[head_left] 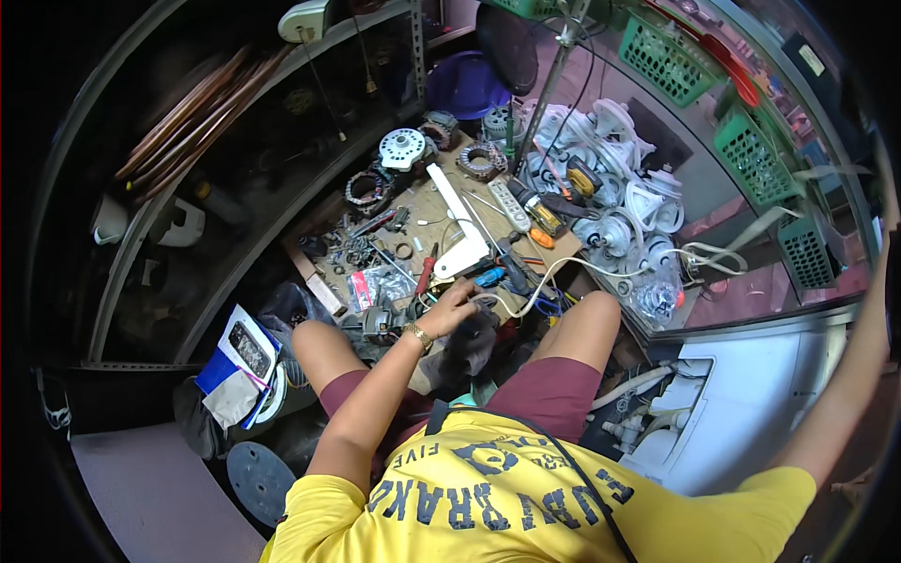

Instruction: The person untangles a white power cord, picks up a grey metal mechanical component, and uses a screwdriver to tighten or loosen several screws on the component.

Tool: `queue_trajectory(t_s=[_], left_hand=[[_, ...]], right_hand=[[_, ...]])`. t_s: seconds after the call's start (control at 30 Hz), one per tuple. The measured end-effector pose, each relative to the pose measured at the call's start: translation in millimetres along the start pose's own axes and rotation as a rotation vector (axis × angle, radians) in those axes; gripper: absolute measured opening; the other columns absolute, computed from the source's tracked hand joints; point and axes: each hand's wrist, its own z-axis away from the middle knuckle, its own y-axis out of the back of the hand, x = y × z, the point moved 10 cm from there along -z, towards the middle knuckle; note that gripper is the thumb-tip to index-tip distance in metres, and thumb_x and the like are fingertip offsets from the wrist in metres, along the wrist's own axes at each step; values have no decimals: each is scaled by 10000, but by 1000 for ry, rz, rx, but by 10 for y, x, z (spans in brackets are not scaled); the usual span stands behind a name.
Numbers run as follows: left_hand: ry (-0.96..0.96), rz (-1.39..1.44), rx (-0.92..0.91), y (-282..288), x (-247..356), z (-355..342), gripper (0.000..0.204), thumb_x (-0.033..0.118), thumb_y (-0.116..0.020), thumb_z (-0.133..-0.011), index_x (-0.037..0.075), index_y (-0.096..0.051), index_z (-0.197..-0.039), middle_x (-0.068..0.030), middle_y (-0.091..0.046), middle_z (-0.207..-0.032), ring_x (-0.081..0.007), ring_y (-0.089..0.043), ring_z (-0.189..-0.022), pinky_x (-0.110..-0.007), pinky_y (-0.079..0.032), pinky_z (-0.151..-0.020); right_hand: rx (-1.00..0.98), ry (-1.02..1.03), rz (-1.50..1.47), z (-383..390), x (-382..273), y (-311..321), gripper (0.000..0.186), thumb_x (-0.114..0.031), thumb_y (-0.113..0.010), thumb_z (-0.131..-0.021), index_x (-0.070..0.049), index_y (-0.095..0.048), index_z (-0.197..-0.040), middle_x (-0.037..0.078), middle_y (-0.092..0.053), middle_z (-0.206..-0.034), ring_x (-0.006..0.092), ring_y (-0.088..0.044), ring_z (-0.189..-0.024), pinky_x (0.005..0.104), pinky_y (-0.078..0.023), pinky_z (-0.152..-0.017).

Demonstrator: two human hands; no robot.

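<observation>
My left hand (452,308), with a gold-coloured watch on the wrist, reaches to the near edge of the cluttered workbench (427,199). Its fingers are stretched out and apart, with nothing visible in them. They lie close to a white cable (527,302) and blue-handled pliers (489,277); contact is unclear. Just beyond is a long white L-shaped piece (459,221). A red-handled tool (426,275) lies left of the fingers. My right arm stretches far out to the right, and my right hand (889,199) is blurred at the picture's dark rim, its fingers hidden.
Motor stators (367,190), a power strip (508,205) and a yellow-black power tool (545,215) sit on the bench. A pile of white fan motors (610,188) stands right, below green baskets (668,58). Copper tubes (192,127) rest on the left shelf; a white appliance (741,394) stands at right.
</observation>
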Motion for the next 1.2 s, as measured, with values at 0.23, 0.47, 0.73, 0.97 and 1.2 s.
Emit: queue_trajectory(t_s=[0.23,0.47,0.73,0.97,1.2], left_hand=[[590,-774,738,1191,-759,624,509,319,-815,-804,12,-600,-1150,-224,-565,-1232,-444,-575,-1126,-510,-527,-924],[840,-429,445,1014,-1659,423,646,495,-731,-896,-52,-549,-1186,-330,-695,-1104,-481,-690,-1039,-532,-541,-906],[720,-260,706,872,-1683,533,466,320,-775,-908,-49,-624,-1150,-199,-714,-883,-346,-713,-803,-423,-558,-753],[474,506,853,854,-1219,443,279,40,-615,-1023,-3,-438,-1234,-73,-655,-913,-115,-625,-744,-250,-516,-555],[388,600,919,1236,-1112,405,291,130,-612,-1046,63,-414,-1248,-32,-632,-873,-99,-592,-631,-232,-465,-528]], right_hand=[[-578,278,-39,1282,-2442,-4049,242,-317,-782,-831,-132,-791,-987,139,-760,-967,354,-730,-925,485,-562,-802],[-498,330,42,2072,-2720,-6169,110,-155,-675,-789,-151,-783,-809,161,-746,-836,348,-749,-828,479,-592,-708],[-532,463,85,2049,-3419,-6873,136,-173,-668,-829,-134,-798,-820,130,-760,-828,310,-756,-819,448,-600,-679],[-609,589,107,2113,-3477,-7219,162,-132,-636,-861,-110,-790,-816,124,-773,-844,292,-768,-808,439,-604,-669],[-655,737,72,2143,-3810,-7257,154,-120,-640,-850,-87,-786,-813,138,-772,-853,307,-768,-809,440,-603,-676]])
